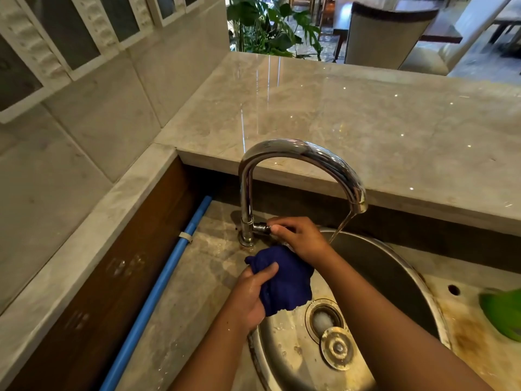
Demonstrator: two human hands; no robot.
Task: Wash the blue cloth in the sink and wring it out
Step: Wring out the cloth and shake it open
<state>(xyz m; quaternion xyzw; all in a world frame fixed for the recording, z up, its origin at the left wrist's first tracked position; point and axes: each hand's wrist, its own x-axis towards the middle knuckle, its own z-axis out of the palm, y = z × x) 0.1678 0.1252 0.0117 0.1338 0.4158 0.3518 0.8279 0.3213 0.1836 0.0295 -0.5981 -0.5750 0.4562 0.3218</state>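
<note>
Head view: left hand (251, 300) grips blue cloth (284, 280) at sink (394, 266) rim; right hand (301, 238) above pinches tap handle (260, 228).

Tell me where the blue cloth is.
Head view, centre: the blue cloth is bunched in the left hand over the left rim of the sink, just below the right hand on the tap handle.

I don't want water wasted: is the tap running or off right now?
Running. A thin stream falls from the tap into the sink, while the right hand grips the handle.
</note>
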